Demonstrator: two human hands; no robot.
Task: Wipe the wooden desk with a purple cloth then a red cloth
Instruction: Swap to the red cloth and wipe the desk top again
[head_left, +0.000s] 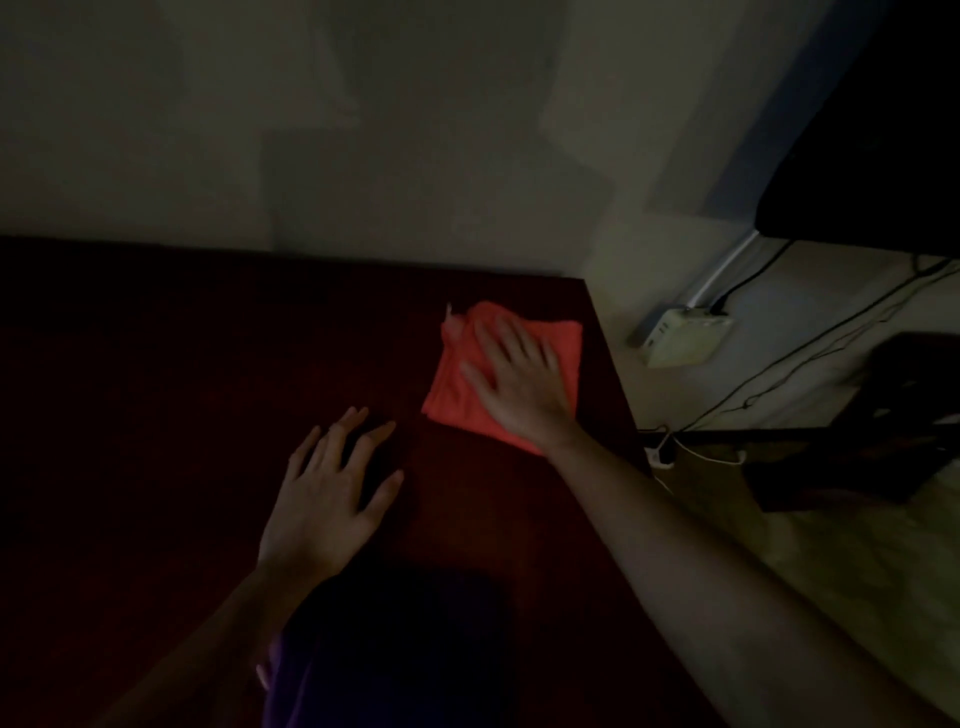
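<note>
The room is dim. A folded red cloth (457, 384) lies near the far right corner of the dark wooden desk (156, 389). My right hand (519, 384) lies flat on the cloth with its fingers spread. My left hand (332, 488) rests flat on the bare desk to the left and nearer to me, fingers spread, holding nothing. A dark purple cloth (384, 649) lies at the near edge of the desk, partly over my left forearm.
A pale wall (311, 130) rises right behind the desk. The desk's right edge (618, 374) drops to the floor, where a white power box (685, 338) and black cables (779, 374) lie. Dark furniture (883, 415) stands at the right.
</note>
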